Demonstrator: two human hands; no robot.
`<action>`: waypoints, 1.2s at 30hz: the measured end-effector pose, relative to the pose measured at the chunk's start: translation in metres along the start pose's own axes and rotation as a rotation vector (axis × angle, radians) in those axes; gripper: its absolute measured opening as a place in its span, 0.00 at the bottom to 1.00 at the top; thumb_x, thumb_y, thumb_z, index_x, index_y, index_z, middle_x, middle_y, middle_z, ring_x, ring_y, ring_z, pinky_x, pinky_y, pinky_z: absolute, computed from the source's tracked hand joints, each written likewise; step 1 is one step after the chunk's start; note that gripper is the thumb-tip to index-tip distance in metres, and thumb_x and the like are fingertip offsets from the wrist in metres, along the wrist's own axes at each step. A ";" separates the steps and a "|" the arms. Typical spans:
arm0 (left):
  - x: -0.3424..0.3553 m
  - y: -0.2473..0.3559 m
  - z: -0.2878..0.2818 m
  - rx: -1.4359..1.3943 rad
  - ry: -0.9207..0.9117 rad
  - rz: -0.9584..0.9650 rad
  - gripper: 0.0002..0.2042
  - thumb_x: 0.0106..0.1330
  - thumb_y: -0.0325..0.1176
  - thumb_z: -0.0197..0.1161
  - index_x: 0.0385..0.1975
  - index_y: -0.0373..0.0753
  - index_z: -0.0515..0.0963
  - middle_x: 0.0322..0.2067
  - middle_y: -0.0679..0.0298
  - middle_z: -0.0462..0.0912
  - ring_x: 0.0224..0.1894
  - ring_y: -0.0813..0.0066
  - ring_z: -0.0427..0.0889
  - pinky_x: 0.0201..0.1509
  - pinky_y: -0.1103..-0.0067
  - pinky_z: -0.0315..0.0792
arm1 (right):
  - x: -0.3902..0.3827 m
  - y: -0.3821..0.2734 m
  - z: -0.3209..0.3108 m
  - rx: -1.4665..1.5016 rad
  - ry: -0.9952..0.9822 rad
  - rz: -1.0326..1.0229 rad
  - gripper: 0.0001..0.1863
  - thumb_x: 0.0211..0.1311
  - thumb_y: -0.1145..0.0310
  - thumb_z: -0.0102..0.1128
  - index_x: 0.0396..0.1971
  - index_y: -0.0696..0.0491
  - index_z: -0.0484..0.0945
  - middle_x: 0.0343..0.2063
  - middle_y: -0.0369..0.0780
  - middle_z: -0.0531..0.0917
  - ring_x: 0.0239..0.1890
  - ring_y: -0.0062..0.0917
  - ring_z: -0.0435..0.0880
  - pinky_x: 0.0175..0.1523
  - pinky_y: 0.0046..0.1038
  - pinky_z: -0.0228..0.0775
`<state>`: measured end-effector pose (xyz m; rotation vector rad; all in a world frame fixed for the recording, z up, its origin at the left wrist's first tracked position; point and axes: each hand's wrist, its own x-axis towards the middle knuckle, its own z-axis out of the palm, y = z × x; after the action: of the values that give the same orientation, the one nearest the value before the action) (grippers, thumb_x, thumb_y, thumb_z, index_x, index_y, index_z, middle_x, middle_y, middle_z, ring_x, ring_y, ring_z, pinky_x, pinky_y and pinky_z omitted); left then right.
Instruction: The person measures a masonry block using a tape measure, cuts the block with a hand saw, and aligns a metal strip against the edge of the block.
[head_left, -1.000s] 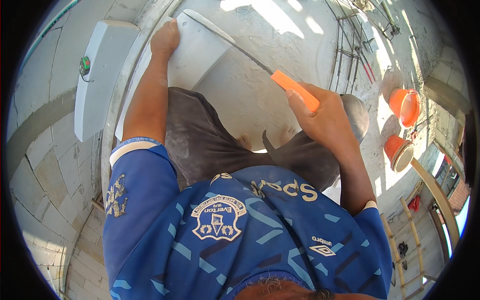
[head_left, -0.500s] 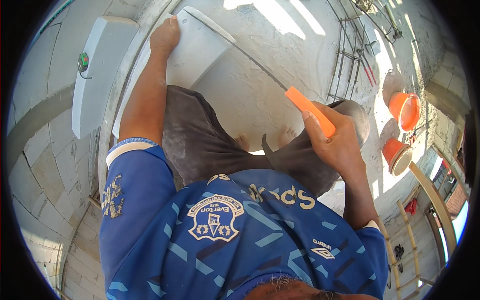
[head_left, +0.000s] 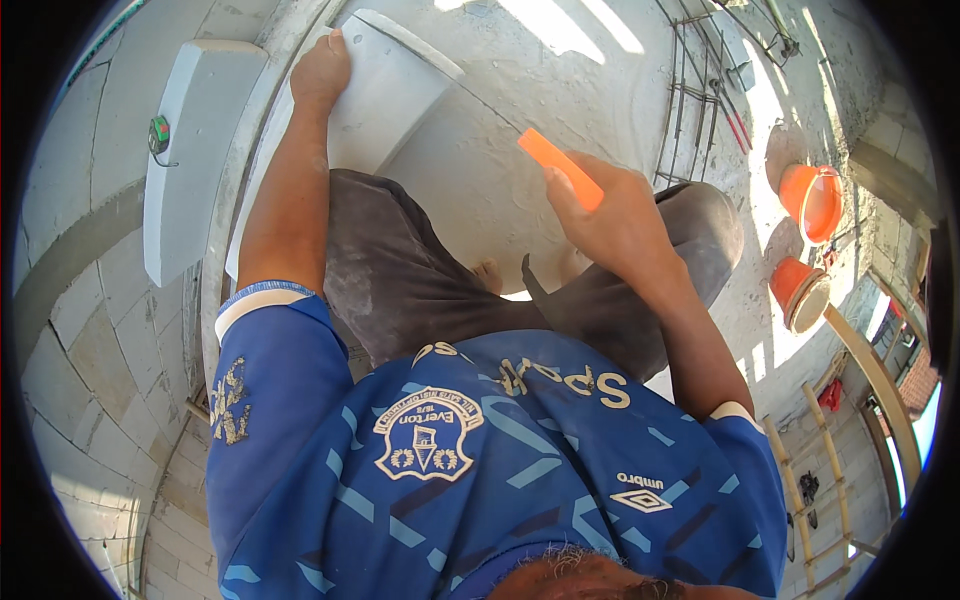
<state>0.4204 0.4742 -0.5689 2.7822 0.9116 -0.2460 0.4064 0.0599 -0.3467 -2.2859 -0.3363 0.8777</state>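
A pale grey lightweight concrete block [head_left: 395, 95] lies in front of me beside the low wall. My left hand [head_left: 322, 72] is closed on its left end, thumb along the top edge. A hand saw [head_left: 562, 168] with an orange handle is gripped in my right hand [head_left: 618, 215], over the gap between my knees. Its thin dark blade runs up and left into a narrow cut across the block, with a slim strip on the far side of that line. Part of the blade is hidden in the block.
Another pale block [head_left: 205, 165] rests on the wall at left, with a green tape measure [head_left: 159, 134] on it. To the right stand an orange bucket [head_left: 822, 205] and a reddish bucket [head_left: 795, 285]. Steel rebar frames [head_left: 690, 110] lie beyond my right knee; a wooden ladder [head_left: 835, 480] is lower right.
My right hand has pushed the saw up and to the left, so less blade shows between handle and block. My left hand stays on the block.
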 end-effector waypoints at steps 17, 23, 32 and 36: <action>0.010 0.011 0.025 -0.021 0.020 0.073 0.32 0.77 0.55 0.30 0.50 0.38 0.80 0.44 0.43 0.85 0.49 0.41 0.83 0.55 0.55 0.74 | 0.058 -0.011 0.010 -0.029 -0.023 0.029 0.21 0.67 0.56 0.54 0.32 0.61 0.83 0.21 0.52 0.83 0.23 0.44 0.83 0.36 0.37 0.76; 0.008 -0.002 -0.004 -0.010 0.027 0.028 0.32 0.77 0.55 0.30 0.49 0.39 0.80 0.45 0.44 0.85 0.50 0.42 0.83 0.56 0.55 0.73 | -0.032 -0.007 -0.037 0.094 -0.006 0.022 0.22 0.68 0.54 0.54 0.31 0.61 0.82 0.20 0.51 0.82 0.24 0.45 0.83 0.37 0.37 0.76; 0.010 -0.004 0.021 -0.008 0.029 0.048 0.32 0.77 0.56 0.30 0.50 0.39 0.80 0.46 0.44 0.85 0.50 0.42 0.83 0.56 0.54 0.73 | 0.042 0.000 0.000 -0.067 -0.034 -0.052 0.22 0.67 0.54 0.55 0.33 0.62 0.83 0.20 0.52 0.81 0.26 0.50 0.82 0.38 0.43 0.75; 0.006 -0.010 -0.005 0.024 0.064 0.026 0.32 0.77 0.56 0.30 0.50 0.38 0.80 0.45 0.43 0.85 0.50 0.41 0.83 0.56 0.54 0.73 | -0.026 0.008 -0.027 0.168 0.018 0.008 0.21 0.67 0.55 0.56 0.36 0.61 0.84 0.20 0.52 0.81 0.26 0.50 0.82 0.38 0.42 0.75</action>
<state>0.4202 0.4867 -0.5664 2.8369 0.8925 -0.1658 0.4055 0.0291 -0.3239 -2.1396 -0.2366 0.8557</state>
